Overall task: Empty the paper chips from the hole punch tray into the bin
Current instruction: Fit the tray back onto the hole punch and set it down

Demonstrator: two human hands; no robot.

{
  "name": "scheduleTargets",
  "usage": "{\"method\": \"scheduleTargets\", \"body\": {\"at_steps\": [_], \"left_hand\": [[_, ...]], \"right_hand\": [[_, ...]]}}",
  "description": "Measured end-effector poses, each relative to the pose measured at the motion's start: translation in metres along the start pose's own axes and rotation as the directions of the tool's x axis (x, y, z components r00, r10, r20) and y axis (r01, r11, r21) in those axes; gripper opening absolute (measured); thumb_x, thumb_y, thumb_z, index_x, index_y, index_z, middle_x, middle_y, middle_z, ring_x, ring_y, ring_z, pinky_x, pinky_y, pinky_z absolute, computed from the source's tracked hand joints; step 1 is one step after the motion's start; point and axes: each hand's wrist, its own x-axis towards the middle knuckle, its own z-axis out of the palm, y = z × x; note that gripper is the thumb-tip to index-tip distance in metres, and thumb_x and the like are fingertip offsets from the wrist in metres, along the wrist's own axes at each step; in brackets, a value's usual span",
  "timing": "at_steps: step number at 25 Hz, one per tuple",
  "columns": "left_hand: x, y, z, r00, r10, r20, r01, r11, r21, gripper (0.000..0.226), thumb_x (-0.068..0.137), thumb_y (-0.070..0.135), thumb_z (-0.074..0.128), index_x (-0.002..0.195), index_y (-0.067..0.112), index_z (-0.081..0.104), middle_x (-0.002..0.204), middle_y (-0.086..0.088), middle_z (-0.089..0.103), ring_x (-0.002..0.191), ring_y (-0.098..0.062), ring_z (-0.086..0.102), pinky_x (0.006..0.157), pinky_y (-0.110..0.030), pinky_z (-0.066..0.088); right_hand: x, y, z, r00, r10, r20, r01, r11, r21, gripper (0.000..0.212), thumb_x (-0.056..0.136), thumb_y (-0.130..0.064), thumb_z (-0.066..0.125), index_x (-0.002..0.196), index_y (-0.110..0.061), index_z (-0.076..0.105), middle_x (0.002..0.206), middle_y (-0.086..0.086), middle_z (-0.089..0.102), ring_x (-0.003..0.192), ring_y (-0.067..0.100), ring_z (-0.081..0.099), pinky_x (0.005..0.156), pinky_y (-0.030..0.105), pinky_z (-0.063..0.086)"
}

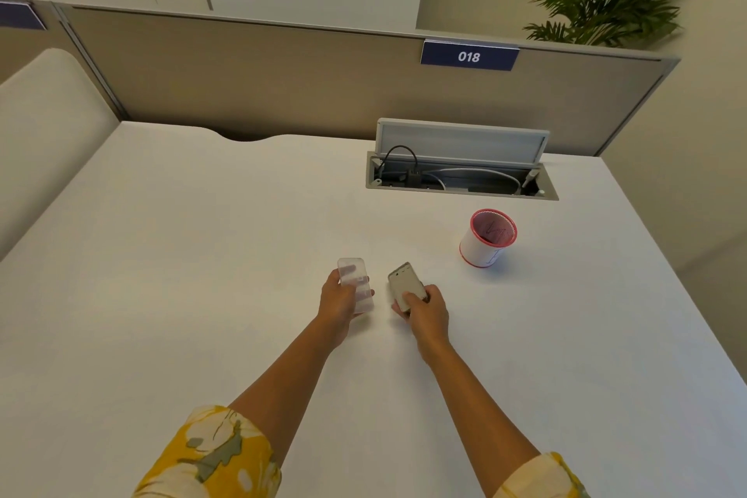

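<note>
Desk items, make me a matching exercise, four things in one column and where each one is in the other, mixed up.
Things:
1. clear tray
2. punch
3. bin
4. cable box

Places:
A. sunk into the desk at the back, lid up
B. in the left hand
C. standing on the desk, right of both hands
D. in the right hand

Pairs: 1-B, 2-D, 3-C, 4-A

Clear tray (355, 289); grey punch (405, 286); white, red-rimmed bin (483, 247) at two o'clock; white desk (202, 255); yellow floral sleeves (214, 457).
</note>
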Motion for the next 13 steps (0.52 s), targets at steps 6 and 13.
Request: {"method": "scheduleTargets", "body": {"at_steps": [6,13], "left_hand": [[-0.007,0.010,0.016,0.993,-0.009,0.122,0.017,0.998,-0.060,0.037,0.095,0.001,0.042,0.123,0.023,0.054,0.113,-0.007,0.069,0.104,-0.029,0.067,0.095,-0.053,0.055],[-0.015,0.016,0.030,0.985,0.007,0.170,0.018,0.990,-0.142,0.034,0.098,0.007,0.041,0.127,0.016,0.058,0.117,-0.013,0.071,0.105,-0.032,0.069,0.082,-0.044,0.060]], "right_hand": [[-0.023,-0.021,0.004,0.943,-0.328,0.053,0.332,0.934,-0.129,0.023,0.087,-0.005,0.067,0.097,-0.010,0.047,0.079,-0.006,0.054,0.066,0.011,0.053,0.053,0.014,0.047],[-0.034,-0.025,0.011,0.824,-0.566,0.009,0.561,0.815,-0.148,0.034,0.087,0.000,0.063,0.111,-0.021,0.053,0.100,0.000,0.061,0.085,0.016,0.061,0.068,0.020,0.058]]}}
